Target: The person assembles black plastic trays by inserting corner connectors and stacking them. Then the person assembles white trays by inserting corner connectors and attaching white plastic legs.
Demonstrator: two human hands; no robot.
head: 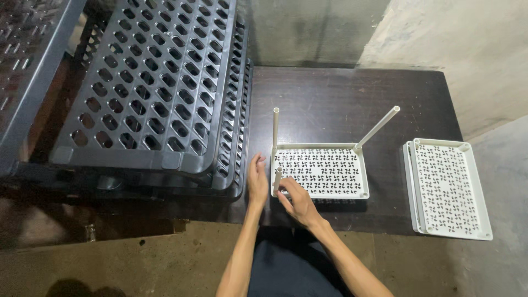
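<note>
We are working at a dark table [330,93] against a concrete wall, with bare tabletop lying behind the white tray [322,170]. Black crates [159,82] are crowding the left edge; spare trays [448,187] are sitting stacked at the right. Our right hand [297,201] is pinching a short white tube [277,179] at the tray's near-left corner, while our left hand [256,179] is resting open beside it.

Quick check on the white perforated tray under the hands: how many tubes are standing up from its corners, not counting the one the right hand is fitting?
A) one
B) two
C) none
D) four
B: on the white tray, two white tubes stand at the far corners, one at the far left and one, tilted, at the far right, while the right hand grips a third tube at the near left corner.
</note>
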